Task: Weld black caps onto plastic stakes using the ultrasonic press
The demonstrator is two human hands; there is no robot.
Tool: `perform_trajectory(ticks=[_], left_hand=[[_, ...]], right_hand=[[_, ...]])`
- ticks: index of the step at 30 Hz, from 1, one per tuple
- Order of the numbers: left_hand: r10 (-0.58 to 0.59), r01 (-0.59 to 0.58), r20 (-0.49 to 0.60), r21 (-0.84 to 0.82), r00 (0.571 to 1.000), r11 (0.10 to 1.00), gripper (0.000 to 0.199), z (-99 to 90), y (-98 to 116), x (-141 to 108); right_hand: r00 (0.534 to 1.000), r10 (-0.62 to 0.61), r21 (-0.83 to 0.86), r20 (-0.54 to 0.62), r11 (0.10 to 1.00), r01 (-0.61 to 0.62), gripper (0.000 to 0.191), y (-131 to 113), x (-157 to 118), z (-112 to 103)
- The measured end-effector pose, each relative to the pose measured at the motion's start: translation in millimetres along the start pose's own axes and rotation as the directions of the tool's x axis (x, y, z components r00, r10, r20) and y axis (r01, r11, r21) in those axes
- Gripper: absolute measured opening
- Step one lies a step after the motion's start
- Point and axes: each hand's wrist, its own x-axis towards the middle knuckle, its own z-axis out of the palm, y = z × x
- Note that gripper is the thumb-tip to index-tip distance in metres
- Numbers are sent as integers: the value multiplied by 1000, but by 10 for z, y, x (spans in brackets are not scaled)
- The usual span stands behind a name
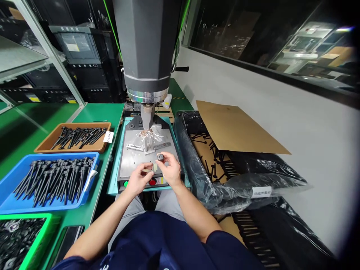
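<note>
Between the thumb and fingers of my right hand [172, 169] is a small black squarish part [160, 157], held above the front of the metal machine base [128, 159]. My left hand [138, 179] hovers just to the left, fingers curved and a gap between thumb and forefinger, with nothing visible in them. A pale yellowish patch [155, 167] shows between the two hands. Beyond them, a metal fixture [149, 144] with clear plastic film around it sits under the tapered press head [147, 116].
A red button [152, 182] and a green button [125, 184] are on the base's front. Left stand a brown tray [42, 144] and a blue tray [97, 161] of long black parts, and a green bin [42, 232]. A plastic-lined box [197, 176] with cardboard [239, 127] is right.
</note>
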Motion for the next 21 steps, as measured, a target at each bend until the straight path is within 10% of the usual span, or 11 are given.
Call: perform_trajectory(ticks=[7, 11, 16, 21], left_hand=[[64, -65, 12, 207, 998, 976, 24, -38, 85, -83], [11, 7, -59, 294, 998, 956, 25, -395, 113, -261], [-4, 202, -396, 458, 918, 866, 31, -1372, 110, -539], [-36, 629, -730, 561, 682, 539, 33, -2662, -21, -773]], right_hand=[[960, 265, 417, 94, 865, -279, 31, -89, -94, 299], [934, 267, 408, 236, 845, -345, 45, -86, -115, 337], [867, 365, 354, 341, 804, -478, 45, 37, -196, 242], [819, 466, 279, 335, 781, -559, 47, 196, -320, 111]])
